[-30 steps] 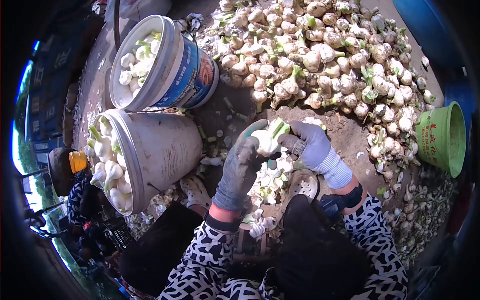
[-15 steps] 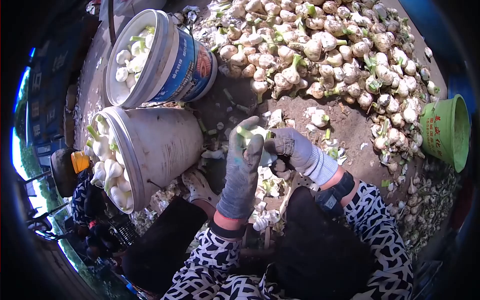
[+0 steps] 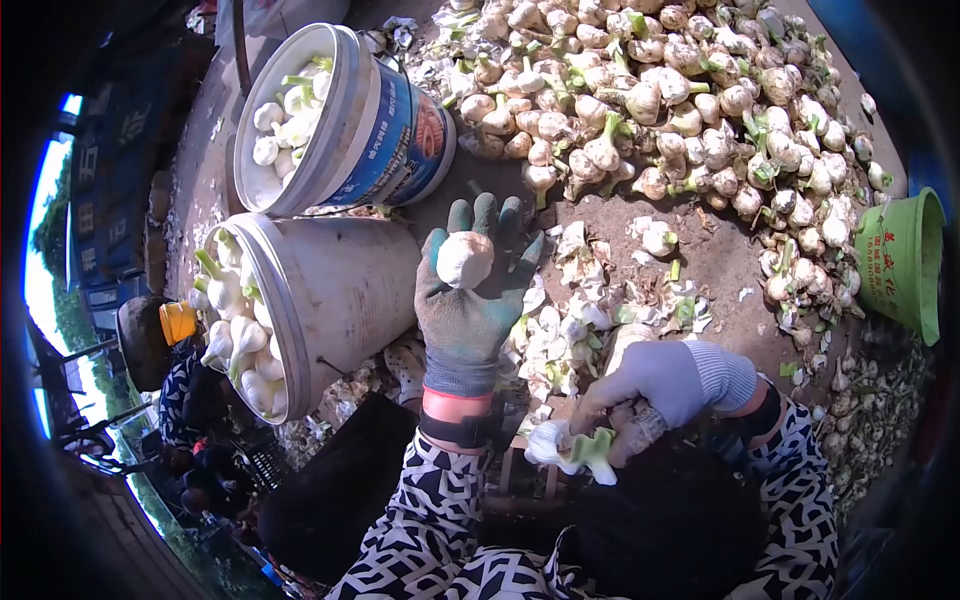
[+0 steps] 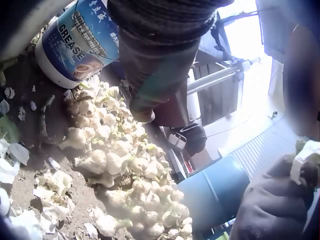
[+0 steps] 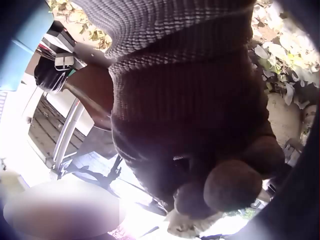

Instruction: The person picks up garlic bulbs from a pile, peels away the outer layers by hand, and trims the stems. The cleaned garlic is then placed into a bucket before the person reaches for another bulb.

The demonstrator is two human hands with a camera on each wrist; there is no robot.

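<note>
Brown ground point(image 3: 728, 262) carries a big garlic heap point(image 3: 690, 118) — beside it, scattered skins point(image 3: 565, 335) (papery, pale) — and two whitish buckets point(image 3: 350, 285).

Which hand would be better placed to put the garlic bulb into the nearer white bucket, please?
Probably the left hand: the garlic bulb rests on its open palm, near the white bucket. The right hand is farther off and pinches a green garlic stalk.

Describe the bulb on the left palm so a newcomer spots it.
Find the blue-labelled bucket. Below and right of it, the left hand lies open. The white bulb rests on its palm, no green stem showing, unlike the stemmed piece in the right hand.
</note>
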